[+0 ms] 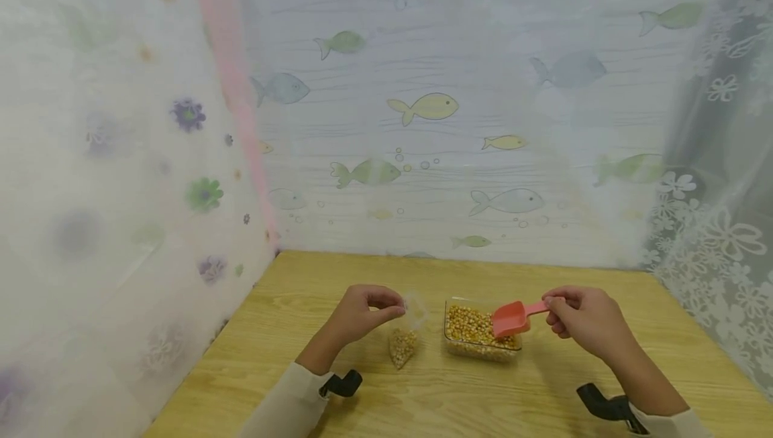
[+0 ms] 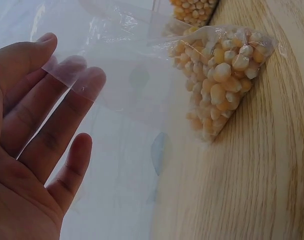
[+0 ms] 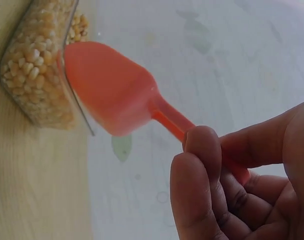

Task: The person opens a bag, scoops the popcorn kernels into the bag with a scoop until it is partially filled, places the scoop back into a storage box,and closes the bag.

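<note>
Sleeves: cream, at the lower edge of my view, one on each of my forearms
Fish sheet: pale and translucent, standing behind the table; fish and bubbles are printed on it
Flower sheet: whitish, along my left side; a pink strip runs down near where it meets the fish sheet
Table: yellowish wood grain, reaching back to the fish sheet
Right hand: mine, pinching the scoop's handle between thumb and fingers, at the right of the container
Left hand: mine, pinching the bag near its top edge; the clear film lies over some fingertips
Container: clear, roughly rectangular, on the table between my hands; filled with yellow kernels
Bag: clear plastic, just left of the container and apart from it; kernels fill its pointed lower part; whether its tip touches the table I cannot tell
Scoop: red, its blade over the container's right end; whether it touches the kernels I cannot tell
Wrist devices: black, one on each of my wrists
</note>
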### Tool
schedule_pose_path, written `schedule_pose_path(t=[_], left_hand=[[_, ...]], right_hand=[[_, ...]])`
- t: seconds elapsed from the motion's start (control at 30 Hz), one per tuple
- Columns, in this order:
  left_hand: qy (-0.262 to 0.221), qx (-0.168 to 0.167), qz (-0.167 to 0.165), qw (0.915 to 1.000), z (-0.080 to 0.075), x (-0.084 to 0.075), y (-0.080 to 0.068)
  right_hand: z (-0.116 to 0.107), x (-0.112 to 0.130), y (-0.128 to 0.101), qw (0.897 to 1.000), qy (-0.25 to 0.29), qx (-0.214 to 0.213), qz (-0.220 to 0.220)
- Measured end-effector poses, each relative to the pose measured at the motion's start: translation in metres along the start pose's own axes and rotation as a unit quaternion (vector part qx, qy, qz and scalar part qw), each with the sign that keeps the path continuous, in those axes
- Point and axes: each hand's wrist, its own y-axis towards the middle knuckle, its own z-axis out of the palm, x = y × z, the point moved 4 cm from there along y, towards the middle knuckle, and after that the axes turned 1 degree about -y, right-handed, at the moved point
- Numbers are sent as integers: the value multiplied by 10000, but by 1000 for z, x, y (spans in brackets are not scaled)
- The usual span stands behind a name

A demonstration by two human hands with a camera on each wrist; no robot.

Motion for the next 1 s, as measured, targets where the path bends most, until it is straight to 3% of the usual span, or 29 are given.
schedule_pose_path(t=[0.2, 0.33, 0.63, 1.0], left_hand=[[26, 29, 50, 10000, -1, 0, 3], [-2, 37, -27, 10000, -2, -1, 2], [21, 50, -64, 10000, -3, -1, 2], [37, 60, -20, 10000, 0, 3, 1]], right_hand=[[-7, 5, -4, 9994, -325, -120, -45], [-6, 6, -4, 9997, -243, -55, -21], [9, -6, 4, 9977, 566, 322, 169], [32, -27, 15, 9840, 1570, 724, 420]])
